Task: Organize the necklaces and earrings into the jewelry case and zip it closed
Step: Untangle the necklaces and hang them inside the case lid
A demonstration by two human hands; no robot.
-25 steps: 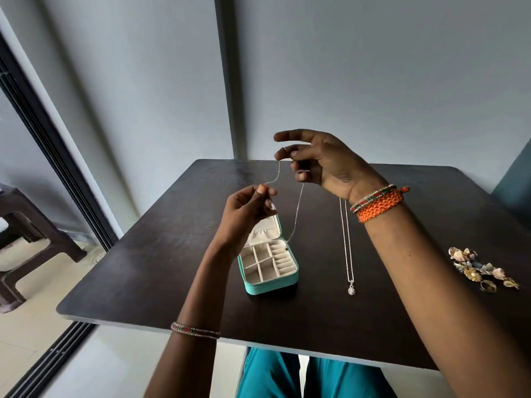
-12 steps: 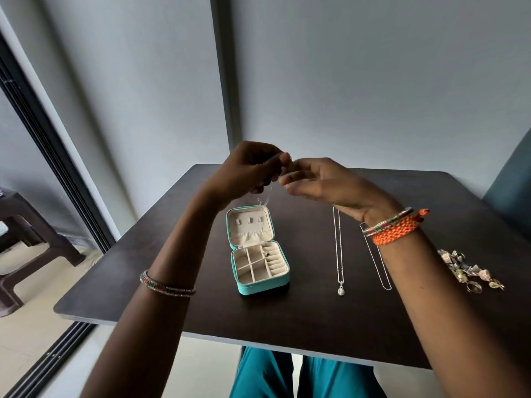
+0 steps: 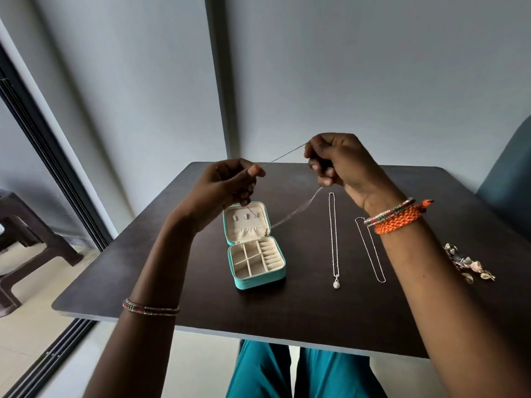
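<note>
A thin silver chain necklace [image 3: 287,153] stretches taut in the air between my two hands, and a blurred loop of it hangs below. My left hand [image 3: 227,185] pinches one end above the lid of the open teal jewelry case [image 3: 256,280]. My right hand [image 3: 339,160] is closed on the other end, higher and to the right. The case lies open on the dark table [image 3: 201,308], cream compartments facing up. To its right lie a pendant necklace [image 3: 333,239] and a plain chain [image 3: 370,251]. A pile of earrings [image 3: 468,264] sits at the far right.
A grey wall stands behind the table. A dark plastic stool [image 3: 26,242] and a sliding door track [image 3: 46,360] are on the left. A blue chair back [image 3: 508,173] shows at the right edge. My teal-clad knees are under the table's front edge.
My hands were together above the case half a second ago; they have now drawn apart, pulling the chain taut between them. The right hand rose and moved right.
</note>
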